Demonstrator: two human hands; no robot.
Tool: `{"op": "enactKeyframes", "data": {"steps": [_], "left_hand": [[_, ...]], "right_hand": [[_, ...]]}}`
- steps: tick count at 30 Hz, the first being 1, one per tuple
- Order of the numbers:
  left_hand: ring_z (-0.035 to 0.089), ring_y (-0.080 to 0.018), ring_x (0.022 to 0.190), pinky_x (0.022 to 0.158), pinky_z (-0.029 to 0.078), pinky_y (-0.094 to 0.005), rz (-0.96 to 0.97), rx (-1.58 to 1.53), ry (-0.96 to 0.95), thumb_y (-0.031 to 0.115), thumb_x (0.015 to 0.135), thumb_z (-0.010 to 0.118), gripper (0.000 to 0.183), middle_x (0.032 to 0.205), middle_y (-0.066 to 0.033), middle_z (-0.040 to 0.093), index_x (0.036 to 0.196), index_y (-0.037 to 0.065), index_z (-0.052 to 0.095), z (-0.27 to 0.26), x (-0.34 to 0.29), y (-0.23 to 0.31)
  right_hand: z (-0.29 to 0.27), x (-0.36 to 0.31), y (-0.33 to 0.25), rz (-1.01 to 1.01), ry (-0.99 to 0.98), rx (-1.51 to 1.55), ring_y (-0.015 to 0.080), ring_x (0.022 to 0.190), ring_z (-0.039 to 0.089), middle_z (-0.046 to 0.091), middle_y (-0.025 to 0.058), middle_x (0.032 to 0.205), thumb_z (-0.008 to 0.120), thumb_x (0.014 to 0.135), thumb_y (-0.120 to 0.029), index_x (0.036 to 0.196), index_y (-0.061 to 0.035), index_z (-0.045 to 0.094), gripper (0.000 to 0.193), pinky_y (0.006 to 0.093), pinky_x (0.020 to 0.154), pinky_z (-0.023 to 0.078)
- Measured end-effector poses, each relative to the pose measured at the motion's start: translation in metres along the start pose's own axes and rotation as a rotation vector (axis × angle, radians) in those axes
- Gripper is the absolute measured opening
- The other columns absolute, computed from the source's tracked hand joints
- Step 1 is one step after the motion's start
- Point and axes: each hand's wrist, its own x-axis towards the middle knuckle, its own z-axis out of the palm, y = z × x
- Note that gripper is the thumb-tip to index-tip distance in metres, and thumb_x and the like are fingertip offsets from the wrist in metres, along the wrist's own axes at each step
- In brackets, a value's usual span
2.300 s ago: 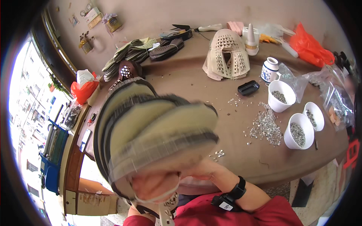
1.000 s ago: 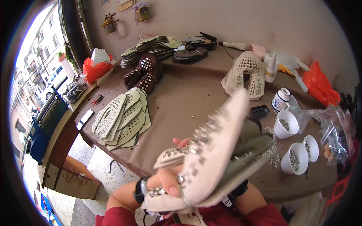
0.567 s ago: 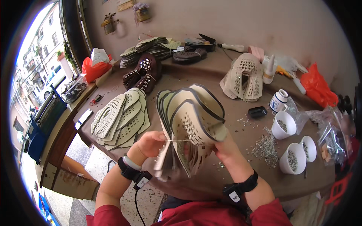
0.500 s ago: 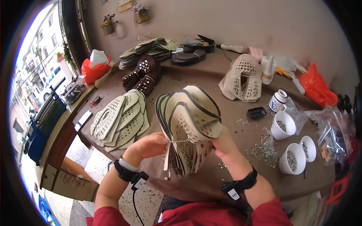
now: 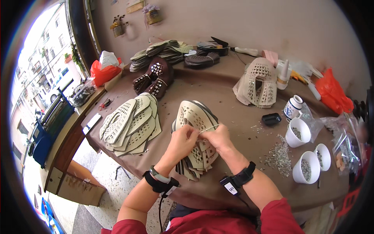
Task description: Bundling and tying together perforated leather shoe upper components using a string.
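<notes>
A bundle of cream shoe uppers (image 5: 191, 113), punched with rows of holes and showing some dark edges, lies on the table in front of me. Across its middle runs a thin pale cord (image 5: 210, 128); whether it is string or an elastic band I cannot tell. My left hand (image 5: 181, 142) is closed in a pinch on the cord at the bundle's left and middle. Close beside it, my right hand (image 5: 219, 137) also pinches the cord, and a short length shows above its fingers. The fingertips partly hide the cord.
Left of the bundle lies a fanned stack of pale uppers (image 5: 132, 123). Behind are dark studded uppers (image 5: 159, 76) and a tied beige bundle (image 5: 257, 84). At right stand white cups (image 5: 306, 167) of small studs, with loose studs (image 5: 278, 158) spilled alongside. A phone (image 5: 92, 123) lies near the left edge.
The bundle has come down and lies flatter on the table. Both hands have left its sides and come together over its middle, now gripping the cord.
</notes>
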Motion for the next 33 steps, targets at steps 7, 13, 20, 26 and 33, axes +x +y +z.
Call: {"op": "enactKeyframes", "data": {"steps": [7,13,20,26,33], "left_hand": [[0.067,-0.0273,0.060,0.067,0.052,-0.0370,-0.322,0.194,-0.396,0.056,0.094,0.033,0.075,0.072,-0.0221,0.065,0.087,-0.011,0.065,-0.004,0.022,0.003],[0.063,-0.0275,0.066,0.064,0.051,-0.0363,-0.550,0.326,-0.663,0.076,0.085,0.031,0.088,0.090,-0.0202,0.066,0.103,-0.002,0.067,-0.005,0.036,0.030],[0.049,-0.0134,0.061,0.056,0.037,-0.0289,-0.774,-0.603,-0.522,0.061,0.082,0.064,0.044,0.079,0.0020,0.058,0.092,0.018,0.065,-0.013,0.030,0.006],[0.057,-0.0124,0.077,0.065,0.042,-0.0314,-0.769,-1.000,-0.295,0.036,0.083,0.074,0.036,0.093,0.0019,0.062,0.110,0.019,0.058,-0.024,0.006,-0.026],[0.057,-0.0211,0.110,0.090,0.043,-0.0369,-0.526,-1.102,-0.140,0.028,0.085,0.071,0.049,0.123,-0.0053,0.060,0.128,0.013,0.052,-0.019,-0.027,-0.022]], "right_hand": [[-0.012,-0.005,-0.015,0.014,0.023,-0.498,0.0290,0.083,0.069,0.070,0.0185,0.091,0.082,0.056,-0.020,0.102,0.0029,0.064,0.055,0.0355,0.074,0.054],[-0.001,-0.022,-0.036,-0.050,0.089,-0.605,0.0331,0.092,0.068,0.069,0.0208,0.095,0.082,0.056,-0.021,0.113,0.0047,0.059,0.067,0.0388,0.082,0.053],[0.010,-0.031,-0.054,-0.136,0.047,-0.572,0.0328,0.093,0.067,0.068,0.0208,0.097,0.078,0.057,-0.018,0.124,0.0043,0.052,0.076,0.0393,0.082,0.052],[0.026,-0.044,-0.060,-0.247,-0.092,-0.640,0.0370,0.096,0.065,0.065,0.0269,0.101,0.081,0.054,-0.018,0.138,0.0102,0.033,0.101,0.0389,0.083,0.051],[0.025,-0.068,-0.064,-0.294,-0.082,-0.686,0.0388,0.101,0.062,0.061,0.0279,0.109,0.085,0.055,-0.018,0.141,0.0110,0.022,0.111,0.0384,0.087,0.049]]}}
